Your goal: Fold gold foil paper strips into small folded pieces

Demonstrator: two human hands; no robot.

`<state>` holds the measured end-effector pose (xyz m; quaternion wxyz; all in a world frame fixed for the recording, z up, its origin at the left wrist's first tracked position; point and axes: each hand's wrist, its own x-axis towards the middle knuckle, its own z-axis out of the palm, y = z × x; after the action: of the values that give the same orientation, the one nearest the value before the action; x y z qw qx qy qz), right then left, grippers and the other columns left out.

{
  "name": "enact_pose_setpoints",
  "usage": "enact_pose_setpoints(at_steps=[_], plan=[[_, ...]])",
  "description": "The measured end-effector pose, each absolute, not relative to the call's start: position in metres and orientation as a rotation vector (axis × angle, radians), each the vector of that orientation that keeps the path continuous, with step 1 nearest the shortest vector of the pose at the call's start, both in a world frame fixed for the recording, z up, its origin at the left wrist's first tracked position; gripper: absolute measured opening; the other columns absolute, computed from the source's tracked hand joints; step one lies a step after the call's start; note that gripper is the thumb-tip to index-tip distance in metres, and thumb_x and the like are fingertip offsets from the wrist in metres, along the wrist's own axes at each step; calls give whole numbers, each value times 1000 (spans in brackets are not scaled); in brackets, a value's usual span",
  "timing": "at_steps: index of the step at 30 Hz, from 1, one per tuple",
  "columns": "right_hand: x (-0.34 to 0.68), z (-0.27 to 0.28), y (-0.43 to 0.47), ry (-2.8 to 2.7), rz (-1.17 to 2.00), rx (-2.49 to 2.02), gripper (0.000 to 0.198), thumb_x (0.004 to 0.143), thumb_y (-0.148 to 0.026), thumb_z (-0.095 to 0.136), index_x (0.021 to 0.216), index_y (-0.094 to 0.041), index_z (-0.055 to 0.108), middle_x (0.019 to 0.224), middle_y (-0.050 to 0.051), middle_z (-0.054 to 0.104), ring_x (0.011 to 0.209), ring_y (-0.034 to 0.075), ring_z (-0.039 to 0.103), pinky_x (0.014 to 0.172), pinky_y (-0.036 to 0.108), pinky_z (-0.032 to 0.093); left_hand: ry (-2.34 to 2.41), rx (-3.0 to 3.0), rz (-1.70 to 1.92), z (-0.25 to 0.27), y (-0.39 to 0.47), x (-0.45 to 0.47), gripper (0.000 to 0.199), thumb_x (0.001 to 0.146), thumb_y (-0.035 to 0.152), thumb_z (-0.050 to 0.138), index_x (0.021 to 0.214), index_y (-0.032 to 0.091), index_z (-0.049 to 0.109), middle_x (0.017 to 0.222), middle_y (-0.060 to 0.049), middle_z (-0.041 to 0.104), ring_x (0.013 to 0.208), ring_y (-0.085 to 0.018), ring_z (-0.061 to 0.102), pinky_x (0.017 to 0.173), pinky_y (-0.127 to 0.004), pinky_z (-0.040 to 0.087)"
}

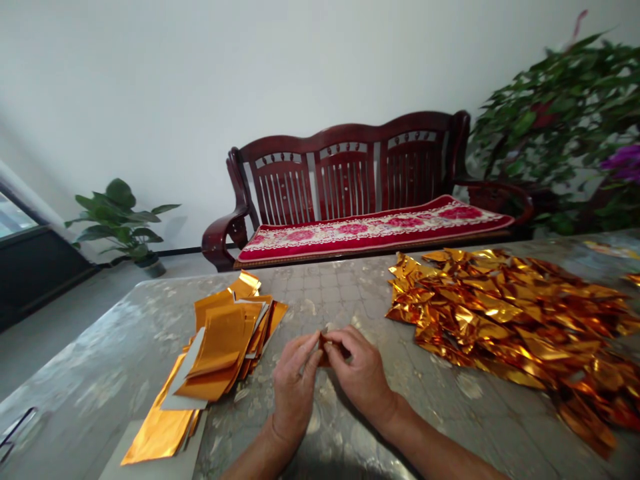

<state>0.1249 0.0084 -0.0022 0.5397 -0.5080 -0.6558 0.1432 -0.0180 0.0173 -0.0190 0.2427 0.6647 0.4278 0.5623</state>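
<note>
Near the front middle of the table, my left hand (pixel 296 370) and my right hand (pixel 361 367) meet at the fingertips. Both pinch a small sheet of gold foil paper (pixel 325 359), which is mostly hidden by the fingers and looks bent or folded. Left of my hands lies a loose stack of flat gold foil paper sheets (pixel 220 340), some showing a pale back. To the right spreads a large heap of folded gold foil pieces (pixel 505 313), shiny and pointed.
A patterned cover lies over the table (pixel 330 287). Behind it stands a dark red wooden bench (pixel 345 177) with a floral cushion (pixel 360 229). Potted plants stand at left (pixel 120 217) and right (pixel 560 113). Dark thin-framed object (pixel 17 427) rests at the left edge.
</note>
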Motion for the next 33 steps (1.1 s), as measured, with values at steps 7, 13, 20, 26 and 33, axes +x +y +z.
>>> enact_pose_setpoints(at_steps=[7, 13, 20, 26, 33], plan=[[125, -4, 8, -1581, 330, -1170, 16, 91, -20, 55, 92, -23, 71, 81, 3, 67, 79, 16, 64, 73, 27, 50, 1216, 1797, 1501, -14, 17, -19, 22, 86, 27, 64, 104, 29, 76, 101, -5, 75, 95, -21, 68, 90, -33, 52], [126, -8, 8, -1617, 310, -1173, 16, 91, -22, 56, 91, -24, 73, 78, 3, 65, 77, 17, 62, 72, 27, 49, 1264, 1761, 1483, -12, 18, -18, 15, 84, 29, 67, 95, 29, 78, 94, -4, 76, 90, -21, 68, 88, -32, 51], [125, -6, 7, -1632, 292, -1210, 14, 90, -22, 59, 88, -24, 72, 78, 3, 67, 78, 17, 62, 73, 28, 48, 1339, 1708, 1497, -13, 20, -18, 9, 79, 29, 71, 84, 26, 78, 84, -3, 75, 83, -20, 67, 82, -30, 50], [126, -3, 7, -1624, 271, -1237, 10, 86, -20, 63, 83, -24, 71, 77, 2, 68, 78, 18, 62, 72, 29, 47, 1351, 1711, 1496, -11, 20, -18, 7, 80, 28, 71, 83, 26, 77, 83, -2, 74, 81, -19, 67, 79, -28, 49], [127, -2, 6, -1612, 263, -1265, 9, 85, -20, 65, 79, -24, 70, 76, 1, 68, 77, 18, 62, 72, 28, 45, 1342, 1760, 1523, -10, 20, -17, 7, 80, 28, 71, 80, 24, 76, 79, -3, 73, 78, -18, 66, 76, -27, 49]])
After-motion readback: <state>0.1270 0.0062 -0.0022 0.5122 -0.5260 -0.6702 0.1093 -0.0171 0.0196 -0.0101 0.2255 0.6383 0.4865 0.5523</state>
